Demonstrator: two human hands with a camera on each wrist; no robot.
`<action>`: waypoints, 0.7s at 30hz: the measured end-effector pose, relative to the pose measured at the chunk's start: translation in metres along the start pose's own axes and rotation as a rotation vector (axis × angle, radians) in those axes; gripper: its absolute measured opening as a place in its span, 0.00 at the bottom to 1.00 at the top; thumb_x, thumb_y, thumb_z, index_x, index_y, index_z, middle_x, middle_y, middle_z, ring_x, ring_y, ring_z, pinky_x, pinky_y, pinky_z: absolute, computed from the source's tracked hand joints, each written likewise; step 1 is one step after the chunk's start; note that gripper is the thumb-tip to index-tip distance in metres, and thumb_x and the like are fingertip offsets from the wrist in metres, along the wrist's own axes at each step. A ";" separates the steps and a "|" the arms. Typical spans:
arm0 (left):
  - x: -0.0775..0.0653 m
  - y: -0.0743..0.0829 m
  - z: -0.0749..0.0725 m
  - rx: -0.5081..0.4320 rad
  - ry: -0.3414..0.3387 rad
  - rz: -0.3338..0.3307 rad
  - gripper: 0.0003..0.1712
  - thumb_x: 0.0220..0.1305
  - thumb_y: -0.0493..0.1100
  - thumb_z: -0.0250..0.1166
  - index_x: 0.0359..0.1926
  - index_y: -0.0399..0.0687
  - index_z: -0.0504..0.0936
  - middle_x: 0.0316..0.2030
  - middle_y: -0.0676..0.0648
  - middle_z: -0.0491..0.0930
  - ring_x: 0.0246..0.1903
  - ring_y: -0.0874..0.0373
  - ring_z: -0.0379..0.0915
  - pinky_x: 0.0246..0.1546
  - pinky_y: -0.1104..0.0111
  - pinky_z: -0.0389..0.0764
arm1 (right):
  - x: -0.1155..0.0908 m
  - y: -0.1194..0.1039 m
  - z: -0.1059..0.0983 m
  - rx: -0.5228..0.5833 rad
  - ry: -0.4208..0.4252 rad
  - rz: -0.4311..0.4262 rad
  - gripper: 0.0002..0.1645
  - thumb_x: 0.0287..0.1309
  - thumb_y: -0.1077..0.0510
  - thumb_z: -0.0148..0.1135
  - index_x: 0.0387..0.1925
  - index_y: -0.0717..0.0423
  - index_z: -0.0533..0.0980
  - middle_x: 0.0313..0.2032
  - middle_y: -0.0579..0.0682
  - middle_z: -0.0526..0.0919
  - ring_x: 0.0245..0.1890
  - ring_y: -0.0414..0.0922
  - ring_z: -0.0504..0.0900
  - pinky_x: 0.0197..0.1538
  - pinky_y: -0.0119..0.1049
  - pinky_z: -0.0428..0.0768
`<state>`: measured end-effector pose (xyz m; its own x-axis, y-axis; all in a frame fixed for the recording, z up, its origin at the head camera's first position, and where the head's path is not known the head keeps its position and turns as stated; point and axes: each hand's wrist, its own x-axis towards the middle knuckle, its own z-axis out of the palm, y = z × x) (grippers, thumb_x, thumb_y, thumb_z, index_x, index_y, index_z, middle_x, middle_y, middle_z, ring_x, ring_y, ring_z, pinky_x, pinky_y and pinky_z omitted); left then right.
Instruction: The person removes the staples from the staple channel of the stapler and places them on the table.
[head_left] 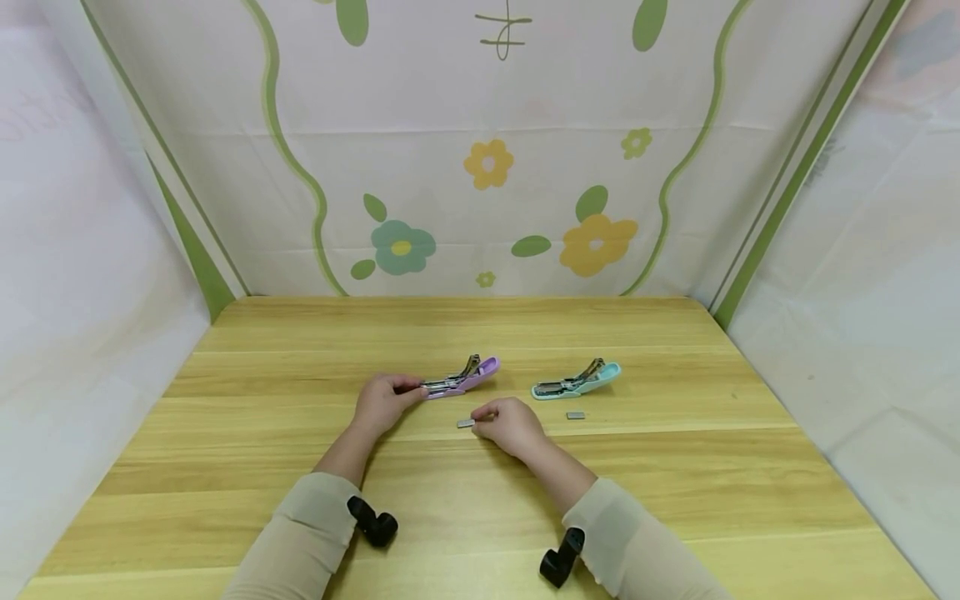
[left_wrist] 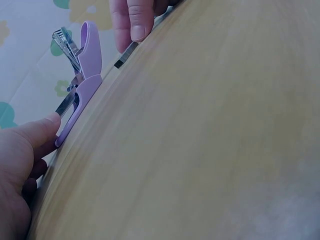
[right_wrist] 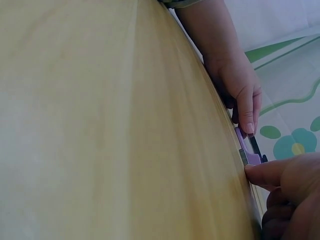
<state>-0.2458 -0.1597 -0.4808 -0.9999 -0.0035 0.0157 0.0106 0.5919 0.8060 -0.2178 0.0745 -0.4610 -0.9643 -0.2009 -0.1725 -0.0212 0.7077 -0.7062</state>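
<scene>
A purple stapler (head_left: 486,372) lies opened up on the table, its top folded back to the right. My left hand (head_left: 381,404) pinches its front end; in the left wrist view the thumb (left_wrist: 42,129) lies on the metal magazine. Just in front of that stapler, my right hand (head_left: 512,427) pinches one end of a short grey staple strip (head_left: 464,423) between thumb and fingers. In the left wrist view the strip (left_wrist: 126,55) is at or close to the tabletop; whether it touches cannot be told.
To the right stands a second stapler (head_left: 603,377), mint green and also folded open. Another staple strip (head_left: 575,415) lies before it on the wooden table (head_left: 465,533). Printed cloth (head_left: 450,100) walls in the back and both sides.
</scene>
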 end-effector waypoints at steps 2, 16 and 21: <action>0.000 0.000 0.000 0.000 0.000 0.004 0.17 0.59 0.51 0.71 0.46 0.50 0.88 0.45 0.45 0.84 0.48 0.50 0.74 0.51 0.56 0.73 | 0.000 0.000 0.000 0.005 -0.002 0.001 0.09 0.55 0.53 0.70 0.40 0.45 0.87 0.47 0.49 0.86 0.39 0.43 0.77 0.46 0.41 0.76; 0.000 -0.002 0.001 0.019 0.011 0.046 0.19 0.62 0.49 0.68 0.52 0.48 0.86 0.53 0.41 0.83 0.57 0.44 0.75 0.60 0.50 0.73 | -0.001 0.002 -0.003 0.101 0.006 -0.002 0.14 0.53 0.52 0.71 0.43 0.48 0.85 0.33 0.47 0.82 0.29 0.41 0.71 0.33 0.32 0.71; 0.000 -0.002 0.001 -0.054 0.022 0.055 0.28 0.62 0.48 0.68 0.61 0.42 0.77 0.56 0.41 0.81 0.54 0.46 0.76 0.58 0.53 0.76 | -0.002 0.004 -0.013 0.155 0.018 -0.059 0.16 0.58 0.52 0.68 0.47 0.51 0.84 0.18 0.43 0.69 0.17 0.39 0.65 0.21 0.28 0.64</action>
<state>-0.2461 -0.1605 -0.4829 -0.9973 0.0101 0.0732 0.0668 0.5475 0.8341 -0.2197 0.0866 -0.4542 -0.9671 -0.2259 -0.1166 -0.0380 0.5821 -0.8122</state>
